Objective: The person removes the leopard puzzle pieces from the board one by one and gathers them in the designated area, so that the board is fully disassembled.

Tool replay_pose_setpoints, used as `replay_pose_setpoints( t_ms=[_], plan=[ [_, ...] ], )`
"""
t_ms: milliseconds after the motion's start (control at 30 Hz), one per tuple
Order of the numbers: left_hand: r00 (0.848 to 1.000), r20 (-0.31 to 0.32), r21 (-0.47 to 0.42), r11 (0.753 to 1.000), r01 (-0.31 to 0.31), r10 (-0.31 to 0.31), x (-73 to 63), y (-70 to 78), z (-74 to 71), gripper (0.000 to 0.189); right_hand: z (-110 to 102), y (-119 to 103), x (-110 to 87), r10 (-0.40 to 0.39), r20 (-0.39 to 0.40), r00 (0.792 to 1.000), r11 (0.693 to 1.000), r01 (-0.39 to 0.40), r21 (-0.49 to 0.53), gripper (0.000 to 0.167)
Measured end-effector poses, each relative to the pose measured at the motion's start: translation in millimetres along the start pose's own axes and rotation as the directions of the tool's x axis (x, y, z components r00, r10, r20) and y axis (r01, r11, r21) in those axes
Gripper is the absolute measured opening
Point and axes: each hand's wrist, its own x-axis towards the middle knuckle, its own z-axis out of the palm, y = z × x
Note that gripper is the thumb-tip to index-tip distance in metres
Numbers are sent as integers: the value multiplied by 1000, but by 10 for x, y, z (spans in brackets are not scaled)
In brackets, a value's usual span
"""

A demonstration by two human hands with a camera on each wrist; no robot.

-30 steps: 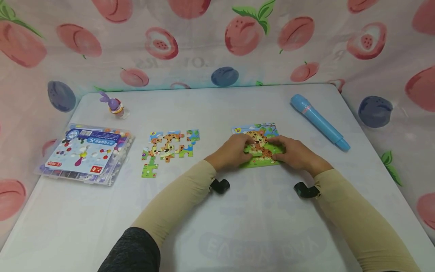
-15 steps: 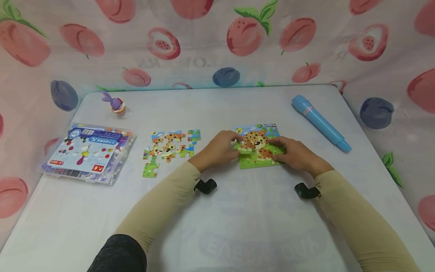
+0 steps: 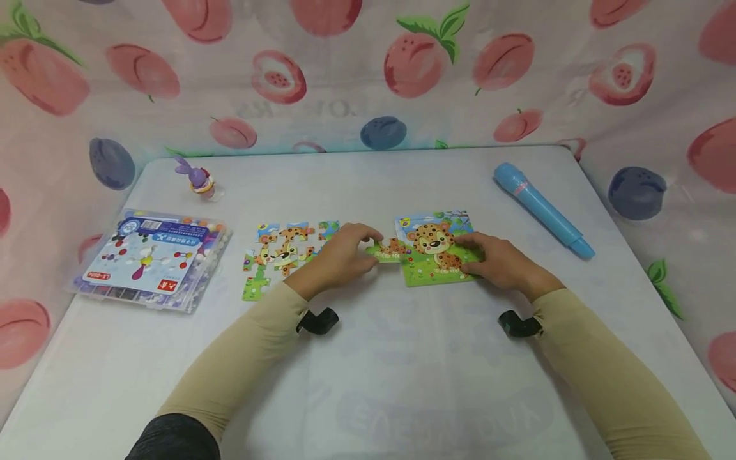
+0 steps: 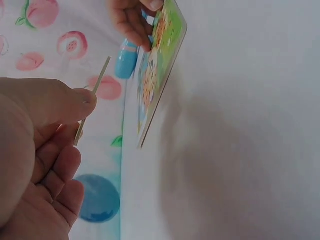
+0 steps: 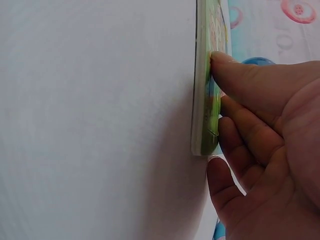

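My left hand (image 3: 339, 257) pinches a flat jigsaw piece (image 3: 387, 249) between thumb and fingers, just left of the puzzle board (image 3: 435, 271). Green ground and spotted fur are printed on this piece; the left wrist view shows it as a thin edge (image 4: 102, 75). The board pictures a leopard cub on grass. At its right side my right hand (image 3: 500, 259) holds the edge, with the thumb (image 5: 225, 62) against it in the right wrist view. Left of the left hand lie several loose jigsaw pieces (image 3: 283, 257), laid out in rows and partly hidden by that hand.
A clear plastic case (image 3: 152, 255) with a printed card lies at the far left. Behind it stands a small purple figurine (image 3: 198, 179). A blue toy microphone (image 3: 543, 209) lies right of the board. Peach-patterned cloth (image 3: 333, 76) hangs behind the white table (image 3: 425, 383).
My left hand has moved left off the board, drawing the pinched jigsaw piece away and uncovering the cub picture. The right hand has stayed at the board's right edge.
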Motion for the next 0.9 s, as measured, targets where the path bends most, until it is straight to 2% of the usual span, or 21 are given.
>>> replay_pose_setpoints(
  t_ms=[400,667,900],
  plan=[
    [996,-91,1,1000,-23,23,-345,-195,-210,34,3,4,10,9,4,1000,1000,-9,2,61],
    [988,-144,21,999,50,-46,-563,-321,-309,34,7,16,19,4,7,1000,1000,-4,-4,61],
    [982,-172,20,997,77,-72,-737,-436,-392,36,6,22,19,4,9,1000,1000,-4,-11,61]
  ],
)
